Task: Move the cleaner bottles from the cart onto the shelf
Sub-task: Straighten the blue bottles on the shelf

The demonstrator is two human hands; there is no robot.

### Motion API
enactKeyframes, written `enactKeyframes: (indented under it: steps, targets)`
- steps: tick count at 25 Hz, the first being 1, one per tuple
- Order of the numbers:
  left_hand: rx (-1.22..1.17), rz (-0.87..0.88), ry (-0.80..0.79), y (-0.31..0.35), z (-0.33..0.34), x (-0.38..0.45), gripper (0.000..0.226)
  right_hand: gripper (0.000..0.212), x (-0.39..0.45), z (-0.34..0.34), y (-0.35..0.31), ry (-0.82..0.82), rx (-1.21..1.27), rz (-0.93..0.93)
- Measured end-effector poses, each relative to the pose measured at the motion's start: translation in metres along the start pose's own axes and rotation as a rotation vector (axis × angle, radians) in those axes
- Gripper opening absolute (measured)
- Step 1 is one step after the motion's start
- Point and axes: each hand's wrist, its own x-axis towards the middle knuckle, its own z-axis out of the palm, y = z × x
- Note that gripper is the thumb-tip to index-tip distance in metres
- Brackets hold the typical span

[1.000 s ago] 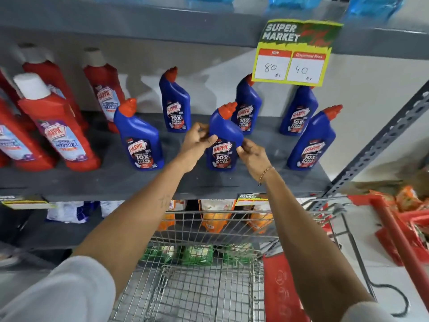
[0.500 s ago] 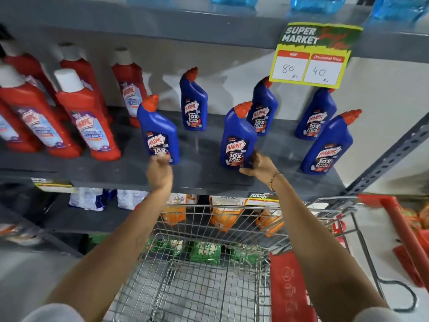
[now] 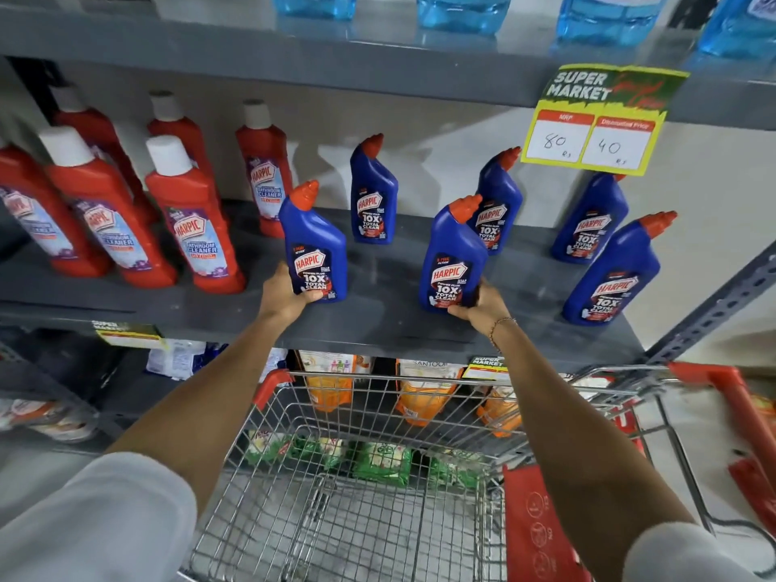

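Several blue cleaner bottles with orange caps stand on the grey shelf (image 3: 378,325). My left hand (image 3: 282,294) grips the base of the front-left blue bottle (image 3: 313,241). My right hand (image 3: 478,306) holds the base of the front-middle blue bottle (image 3: 452,254). Both bottles stand upright on the shelf. Other blue bottles stand behind at the back middle (image 3: 373,191), at the back right (image 3: 497,199), and at the far right (image 3: 613,270). The wire cart (image 3: 378,413) below my arms holds no bottles that I can see.
Several red bathroom cleaner bottles (image 3: 189,216) with white caps fill the shelf's left side. A price sign (image 3: 600,119) hangs from the upper shelf, which carries blue liquid containers (image 3: 462,10). Orange pouches (image 3: 424,396) and green packs lie on lower shelves behind the cart. The cart's red handle (image 3: 730,396) is at the right.
My left hand left the middle bottle and moved left onto the front-left blue bottle. My right hand slid down to the middle bottle's base. The view shifted, showing more red bottles.
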Motion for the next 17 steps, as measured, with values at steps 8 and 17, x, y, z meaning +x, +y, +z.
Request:
enactKeyframes:
  steps: [8,17]
  targets:
    - [-0.015,0.035,-0.029,0.018,0.019,-0.003,0.06,0.056,0.004,-0.027,0.007,0.007,-0.047,0.078]
    - [-0.024,0.074,-0.063,0.032,0.048,-0.008,0.06,0.053,-0.001,-0.063,0.023,0.03,-0.038,0.069]
